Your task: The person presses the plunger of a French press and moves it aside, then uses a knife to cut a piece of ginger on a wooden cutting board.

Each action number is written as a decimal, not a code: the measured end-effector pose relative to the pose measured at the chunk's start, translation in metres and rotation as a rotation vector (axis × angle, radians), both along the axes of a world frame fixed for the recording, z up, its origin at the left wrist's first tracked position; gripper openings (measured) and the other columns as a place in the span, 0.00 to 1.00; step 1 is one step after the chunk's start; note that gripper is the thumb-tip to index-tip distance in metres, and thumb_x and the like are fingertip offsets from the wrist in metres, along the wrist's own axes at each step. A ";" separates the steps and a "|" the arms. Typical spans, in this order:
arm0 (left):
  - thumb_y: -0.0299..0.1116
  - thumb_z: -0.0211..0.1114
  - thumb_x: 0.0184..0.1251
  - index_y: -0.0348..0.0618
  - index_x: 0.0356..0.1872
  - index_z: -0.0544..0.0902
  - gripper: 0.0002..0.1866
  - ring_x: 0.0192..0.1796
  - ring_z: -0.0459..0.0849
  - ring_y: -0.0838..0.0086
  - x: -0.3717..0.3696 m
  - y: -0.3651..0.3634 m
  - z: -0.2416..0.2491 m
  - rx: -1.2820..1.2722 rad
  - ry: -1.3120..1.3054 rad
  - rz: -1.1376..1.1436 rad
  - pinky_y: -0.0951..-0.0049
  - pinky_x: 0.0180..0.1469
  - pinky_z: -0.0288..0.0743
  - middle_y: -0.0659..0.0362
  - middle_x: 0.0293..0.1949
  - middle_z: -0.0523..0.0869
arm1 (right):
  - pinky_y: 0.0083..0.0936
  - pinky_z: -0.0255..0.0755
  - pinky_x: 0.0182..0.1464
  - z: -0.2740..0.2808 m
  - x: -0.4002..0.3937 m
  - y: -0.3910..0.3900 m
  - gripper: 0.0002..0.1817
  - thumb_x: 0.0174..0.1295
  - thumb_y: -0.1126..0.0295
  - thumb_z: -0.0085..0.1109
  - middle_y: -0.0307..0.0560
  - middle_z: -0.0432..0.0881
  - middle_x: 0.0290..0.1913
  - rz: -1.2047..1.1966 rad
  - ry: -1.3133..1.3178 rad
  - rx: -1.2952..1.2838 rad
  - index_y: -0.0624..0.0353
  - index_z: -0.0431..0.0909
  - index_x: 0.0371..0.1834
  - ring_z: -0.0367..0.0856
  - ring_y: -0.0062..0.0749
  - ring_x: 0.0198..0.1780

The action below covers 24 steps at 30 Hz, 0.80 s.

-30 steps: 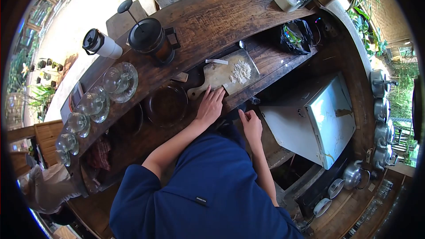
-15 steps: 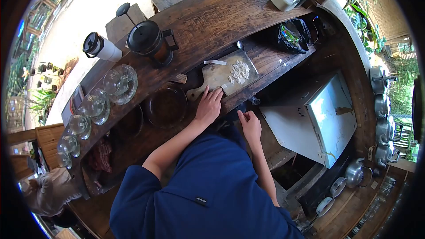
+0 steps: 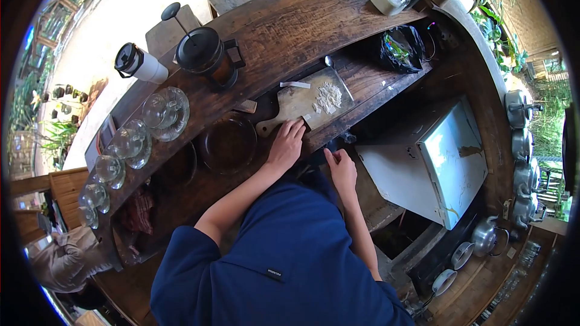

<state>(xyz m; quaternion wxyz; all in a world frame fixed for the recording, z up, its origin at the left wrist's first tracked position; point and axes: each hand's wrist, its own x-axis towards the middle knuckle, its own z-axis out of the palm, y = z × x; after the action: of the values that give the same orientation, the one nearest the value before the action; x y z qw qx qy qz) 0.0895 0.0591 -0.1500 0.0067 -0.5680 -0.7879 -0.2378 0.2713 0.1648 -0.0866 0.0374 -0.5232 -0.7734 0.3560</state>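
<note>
Wooden counter point(image 3: 284, 21) with French press point(image 3: 200, 51); left hand point(image 3: 286, 147) loosely open at cutting board point(image 3: 295, 101); right hand point(image 3: 342, 170) curled, contents unclear.

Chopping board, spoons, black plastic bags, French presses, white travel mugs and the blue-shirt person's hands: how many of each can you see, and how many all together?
Chopping board: 1
Spoon: 1
Black plastic bag: 1
French press: 1
White travel mug: 1
Hands: 2 (left hand, right hand)
Total: 7

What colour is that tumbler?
The tumbler is white with a black lid, best seen in the head view.
</note>
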 end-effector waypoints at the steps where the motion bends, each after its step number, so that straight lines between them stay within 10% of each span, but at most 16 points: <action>1: 0.30 0.62 0.73 0.33 0.65 0.82 0.22 0.75 0.77 0.62 -0.001 -0.001 0.000 -0.001 -0.002 0.005 0.54 0.86 0.61 0.51 0.70 0.82 | 0.43 0.82 0.46 0.000 0.004 -0.001 0.27 0.76 0.41 0.65 0.49 0.92 0.31 -0.012 -0.013 -0.009 0.59 0.85 0.40 0.93 0.51 0.40; 24: 0.30 0.61 0.76 0.37 0.63 0.85 0.18 0.73 0.78 0.62 -0.001 -0.002 0.004 0.046 -0.106 0.026 0.49 0.88 0.56 0.54 0.69 0.84 | 0.40 0.79 0.42 0.009 -0.001 0.000 0.28 0.75 0.43 0.67 0.48 0.89 0.29 -0.027 0.003 -0.006 0.61 0.84 0.36 0.91 0.46 0.35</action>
<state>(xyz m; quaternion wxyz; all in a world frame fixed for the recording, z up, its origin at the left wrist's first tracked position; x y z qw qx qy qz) 0.0884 0.0571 -0.1462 -0.0188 -0.5440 -0.7889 -0.2853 0.2707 0.1645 -0.0781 0.0418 -0.5331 -0.7650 0.3588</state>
